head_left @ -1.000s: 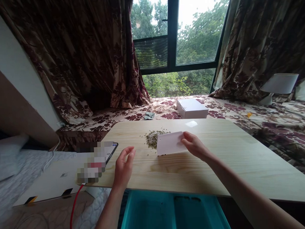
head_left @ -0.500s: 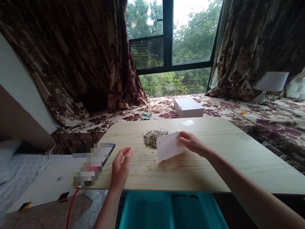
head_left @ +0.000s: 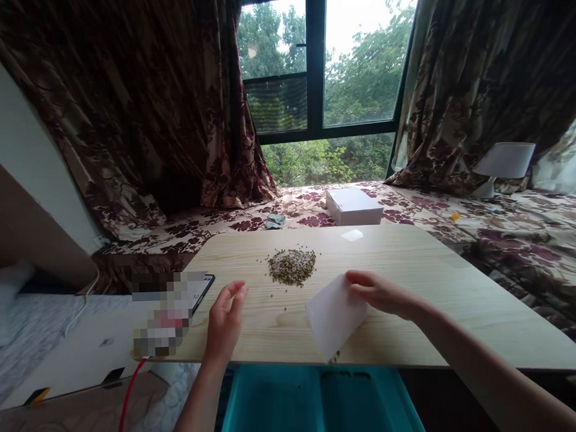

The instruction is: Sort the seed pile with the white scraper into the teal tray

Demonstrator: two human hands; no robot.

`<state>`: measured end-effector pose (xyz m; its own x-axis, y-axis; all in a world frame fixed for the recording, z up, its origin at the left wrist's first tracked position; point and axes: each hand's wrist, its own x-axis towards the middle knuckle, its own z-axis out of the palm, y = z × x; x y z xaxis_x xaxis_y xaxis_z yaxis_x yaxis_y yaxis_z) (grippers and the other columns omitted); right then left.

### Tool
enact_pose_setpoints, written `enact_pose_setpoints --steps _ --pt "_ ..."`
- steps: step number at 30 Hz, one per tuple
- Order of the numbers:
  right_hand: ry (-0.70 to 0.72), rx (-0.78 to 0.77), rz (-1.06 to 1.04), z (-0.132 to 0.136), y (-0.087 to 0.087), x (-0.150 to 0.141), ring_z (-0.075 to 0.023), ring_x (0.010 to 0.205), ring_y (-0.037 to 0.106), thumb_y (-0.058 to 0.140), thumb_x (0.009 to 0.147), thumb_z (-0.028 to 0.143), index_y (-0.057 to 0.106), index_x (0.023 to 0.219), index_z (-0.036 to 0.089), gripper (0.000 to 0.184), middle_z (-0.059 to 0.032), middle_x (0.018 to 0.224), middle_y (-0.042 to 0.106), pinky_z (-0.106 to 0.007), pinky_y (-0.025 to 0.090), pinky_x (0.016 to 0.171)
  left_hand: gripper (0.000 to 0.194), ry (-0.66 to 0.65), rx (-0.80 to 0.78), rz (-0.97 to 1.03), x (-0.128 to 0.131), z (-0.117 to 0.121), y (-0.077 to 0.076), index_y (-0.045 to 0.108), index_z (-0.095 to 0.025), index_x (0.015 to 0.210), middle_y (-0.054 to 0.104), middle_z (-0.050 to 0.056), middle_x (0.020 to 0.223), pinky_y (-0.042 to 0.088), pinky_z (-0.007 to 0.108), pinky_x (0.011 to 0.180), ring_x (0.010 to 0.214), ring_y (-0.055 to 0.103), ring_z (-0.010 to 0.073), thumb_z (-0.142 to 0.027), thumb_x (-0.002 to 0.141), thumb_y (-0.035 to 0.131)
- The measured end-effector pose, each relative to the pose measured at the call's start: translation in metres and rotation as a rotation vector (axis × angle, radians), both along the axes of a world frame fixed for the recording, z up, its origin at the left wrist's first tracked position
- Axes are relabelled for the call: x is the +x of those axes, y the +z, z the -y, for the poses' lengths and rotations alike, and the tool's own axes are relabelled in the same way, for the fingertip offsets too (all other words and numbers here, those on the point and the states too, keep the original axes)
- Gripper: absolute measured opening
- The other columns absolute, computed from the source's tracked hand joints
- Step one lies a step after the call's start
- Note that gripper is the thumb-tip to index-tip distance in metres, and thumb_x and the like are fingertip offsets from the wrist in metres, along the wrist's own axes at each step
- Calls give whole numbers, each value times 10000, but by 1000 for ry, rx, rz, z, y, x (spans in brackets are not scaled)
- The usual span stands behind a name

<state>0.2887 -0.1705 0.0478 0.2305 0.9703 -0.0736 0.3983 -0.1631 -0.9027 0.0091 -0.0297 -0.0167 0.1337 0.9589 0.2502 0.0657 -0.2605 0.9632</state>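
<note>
My right hand (head_left: 378, 291) pinches the top edge of a white card (head_left: 336, 315), which is tilted over the front of the table. A few small dark green beans (head_left: 335, 357) lie at the card's lower edge, by the table's front rim. Behind the card sits a loose pile of small green beans mixed with whitish grains (head_left: 292, 266), a few strays around it. My left hand (head_left: 226, 312) hovers over the table's left part, fingers loosely bent and apart from the thumb, holding nothing. Below the front edge is a teal two-part tray (head_left: 320, 397); dark bits lie in its right compartment.
The pale wooden table (head_left: 412, 268) has a phone (head_left: 203, 294) at its left edge, with a red cable (head_left: 129, 398). Beyond it, a white box (head_left: 354, 207) and a grey-green crumpled item (head_left: 275, 221) rest on the window seat. A lamp (head_left: 503, 161) stands at right.
My right hand has drawn the card away from the pile, toward the front edge and slightly right, with a few beans at its lower edge. My left hand has barely moved.
</note>
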Motion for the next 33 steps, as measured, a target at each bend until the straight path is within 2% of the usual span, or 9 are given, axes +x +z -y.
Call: enact_pose_setpoints --steps 7,11,13,16,19,22,27,33 --pt "-1 33 9 38 2 3 -138 560 455 559 641 228 490 575 204 98 14 576 517 -246 373 497 443 6 -4 2 1 -1 -1 644 -178 1000 680 79 1014 410 384 975 1058 594 252 -546 757 605" --pt "-75 137 19 45 10 4 -169 580 516 602 661 285 540 605 215 109 -8 597 581 -279 424 525 430 25 4 6 2 2 3 648 -176 991 686 76 994 430 370 941 1033 606 249 -536 760 603" --pt "-121 215 -8 37 15 -2 -183 612 551 595 685 310 554 634 215 115 -26 643 618 -303 452 569 422 35 15 -9 1 3 6 650 -181 988 690 69 982 436 360 926 1020 612 244 -541 780 576" --pt "-122 298 -69 8 16 -17 -203 706 602 612 698 352 578 711 207 149 -51 748 669 -326 480 645 452 73 21 -23 0 3 6 655 -191 988 692 62 987 418 359 946 1033 608 236 -575 837 470" --pt "-116 333 -94 -27 10 -33 -192 724 607 620 692 367 524 683 207 187 -34 722 650 -314 475 659 524 110 4 14 -2 0 3 649 -181 1030 694 76 996 393 375 978 1044 605 236 -609 861 398" --pt "-149 365 -68 -50 1 -40 -175 697 591 617 706 387 486 665 213 221 -16 681 620 -296 463 628 556 106 -3 40 -2 -2 0 643 -167 1045 695 92 1000 395 379 976 1038 611 239 -626 862 388" --pt "-148 354 26 -55 -12 -36 -152 605 534 633 701 420 467 636 218 269 9 599 564 -270 414 544 525 86 11 2 -2 0 3 649 -176 1035 695 84 1012 386 375 983 1055 606 239 -604 873 393" --pt "-152 349 49 -54 -18 -34 -135 569 484 603 709 395 435 619 225 256 25 577 524 -264 382 529 508 82 11 0 -1 1 5 648 -182 1031 699 76 991 379 383 992 1055 604 243 -599 868 409"
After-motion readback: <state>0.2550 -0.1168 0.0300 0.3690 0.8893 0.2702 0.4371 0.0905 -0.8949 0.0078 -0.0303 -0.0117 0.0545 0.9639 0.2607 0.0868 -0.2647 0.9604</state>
